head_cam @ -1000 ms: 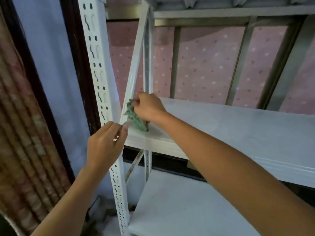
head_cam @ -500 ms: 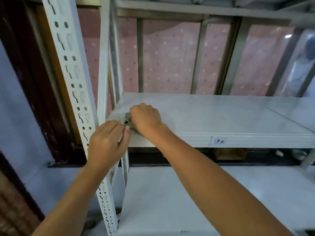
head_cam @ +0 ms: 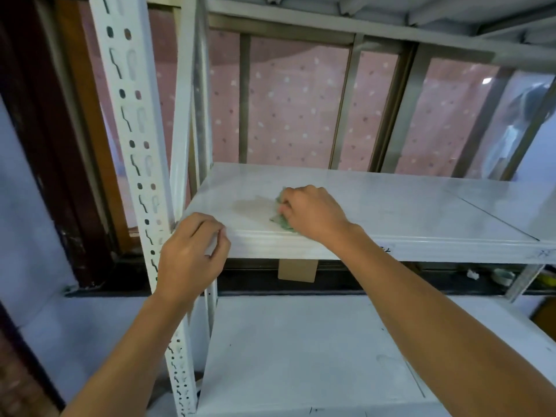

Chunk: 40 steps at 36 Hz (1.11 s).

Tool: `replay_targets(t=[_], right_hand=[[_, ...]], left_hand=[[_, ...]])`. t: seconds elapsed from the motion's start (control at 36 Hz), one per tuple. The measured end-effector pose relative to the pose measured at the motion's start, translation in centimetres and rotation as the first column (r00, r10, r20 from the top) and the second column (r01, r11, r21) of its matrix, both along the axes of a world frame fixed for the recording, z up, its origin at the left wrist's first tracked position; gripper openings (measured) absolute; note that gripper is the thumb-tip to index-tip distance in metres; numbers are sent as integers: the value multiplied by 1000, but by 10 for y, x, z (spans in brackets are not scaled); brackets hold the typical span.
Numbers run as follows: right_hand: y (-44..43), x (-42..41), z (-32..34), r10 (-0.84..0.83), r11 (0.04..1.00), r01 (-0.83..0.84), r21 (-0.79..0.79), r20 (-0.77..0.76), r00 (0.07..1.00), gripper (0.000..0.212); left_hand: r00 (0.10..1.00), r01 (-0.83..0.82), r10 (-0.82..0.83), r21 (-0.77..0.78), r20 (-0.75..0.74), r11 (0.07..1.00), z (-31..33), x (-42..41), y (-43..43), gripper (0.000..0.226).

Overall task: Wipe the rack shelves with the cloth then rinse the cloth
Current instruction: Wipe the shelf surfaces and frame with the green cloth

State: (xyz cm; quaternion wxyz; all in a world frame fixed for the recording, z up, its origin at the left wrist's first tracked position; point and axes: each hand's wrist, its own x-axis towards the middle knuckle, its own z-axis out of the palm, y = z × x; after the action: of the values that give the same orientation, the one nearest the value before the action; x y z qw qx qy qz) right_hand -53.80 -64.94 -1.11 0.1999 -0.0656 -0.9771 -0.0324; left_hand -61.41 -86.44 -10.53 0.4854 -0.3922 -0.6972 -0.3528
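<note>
A white metal rack stands before me, with a middle shelf (head_cam: pixel 406 206) and a lower shelf (head_cam: pixel 301 356). My right hand (head_cam: pixel 313 215) presses a crumpled green cloth (head_cam: pixel 282 222) onto the middle shelf near its front left part; only the cloth's edge shows under the fingers. A damp streak (head_cam: pixel 252 204) lies on the shelf just left of the cloth. My left hand (head_cam: pixel 192 254) grips the front left corner of the middle shelf, beside the perforated white upright (head_cam: pixel 141 164).
Behind the rack is a window frame with a pink dotted curtain (head_cam: pixel 294 109). An upper shelf (head_cam: pixel 391 13) hangs overhead. A small cardboard piece (head_cam: pixel 297 269) and small items (head_cam: pixel 502 275) sit on the sill behind the rack. A dark door frame (head_cam: pixel 45 145) stands left.
My right hand has slid the cloth rightward from the shelf's left corner, leaving a damp streak. The view has shifted right. My left hand stays at the corner.
</note>
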Motion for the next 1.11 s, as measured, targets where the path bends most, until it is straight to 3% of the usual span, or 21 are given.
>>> replay_targets(t=[0.14, 0.22, 0.36, 0.53, 0.81, 0.92, 1.03, 1.11], right_hand=[[-78, -54, -1, 210, 967, -209, -142, -10, 978, 28], [-112, -81, 5, 235, 961, -228, -156, 26, 972, 21], [-117, -116, 6, 148, 985, -142, -101, 55, 988, 26], [-66, -127, 12, -70, 990, 83, -116, 110, 991, 38], [30, -58, 7, -404, 902, 419, -104, 140, 904, 42], [46, -25, 6, -493, 857, 509, -76, 164, 855, 45], [48, -6, 5, -480, 872, 488, -36, 131, 867, 38], [37, -7, 5, -321, 945, 325, -29, 99, 942, 28]], left_hand=[[998, -54, 54, 1, 12, 999, 5, 2, -13, 15], [999, -46, 45, -18, -30, 999, 6, 0, -19, 17], [992, -82, 73, -87, -105, 993, 6, -10, -26, 34], [980, -106, 81, -132, -182, 986, 9, -12, -16, 25], [992, 3, -24, -171, -124, 985, 23, -10, 33, 25], [995, -20, 5, -137, -104, 990, 32, -13, 49, 31], [996, -84, 78, -136, -45, 987, 29, -20, 50, 37], [995, -100, 95, -122, -40, 988, 27, -24, 48, 40]])
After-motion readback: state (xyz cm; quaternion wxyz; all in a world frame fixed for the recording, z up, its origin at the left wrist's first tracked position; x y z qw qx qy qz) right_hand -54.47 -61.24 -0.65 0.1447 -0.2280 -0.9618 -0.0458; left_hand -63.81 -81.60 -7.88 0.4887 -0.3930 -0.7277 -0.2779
